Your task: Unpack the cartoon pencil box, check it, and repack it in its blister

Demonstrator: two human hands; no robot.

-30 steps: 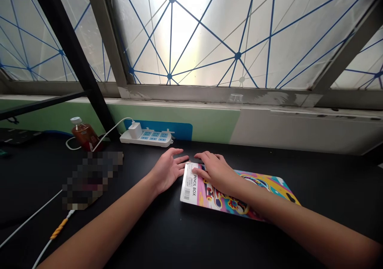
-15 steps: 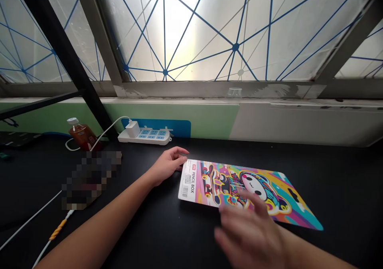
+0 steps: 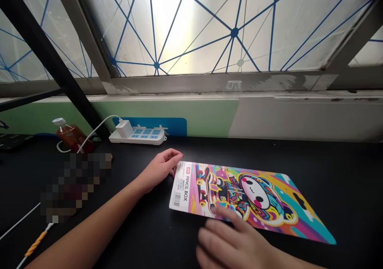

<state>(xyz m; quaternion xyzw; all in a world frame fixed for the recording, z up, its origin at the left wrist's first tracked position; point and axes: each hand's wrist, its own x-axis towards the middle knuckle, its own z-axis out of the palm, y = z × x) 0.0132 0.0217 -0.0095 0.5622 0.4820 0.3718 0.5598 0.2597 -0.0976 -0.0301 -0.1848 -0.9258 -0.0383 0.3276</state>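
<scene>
A flat pencil box (image 3: pixel 248 199) lies on the black table, printed with a bright cartoon figure on a skateboard and a white "PENCIL BOX" label strip with a barcode at its left end. My left hand (image 3: pixel 160 168) rests at that left end, fingers loosely curled, holding nothing. My right hand (image 3: pixel 229 239) sits at the near edge of the box, with its fingertips on the printed surface. It does not grip the box, and part of it falls below the bottom of the picture.
Behind the hands stand a white power strip (image 3: pixel 137 136) with a plugged-in charger and a bottle of reddish liquid (image 3: pixel 70 137). A pixelated object (image 3: pixel 76 183) lies to the left. A white cable with an orange braided section (image 3: pixel 36 244) runs along the black table (image 3: pixel 344 181).
My right hand has lifted off the top of the box and moved to its near edge, uncovering the cartoon. The whole scene has shifted left in the picture as my head turned right.
</scene>
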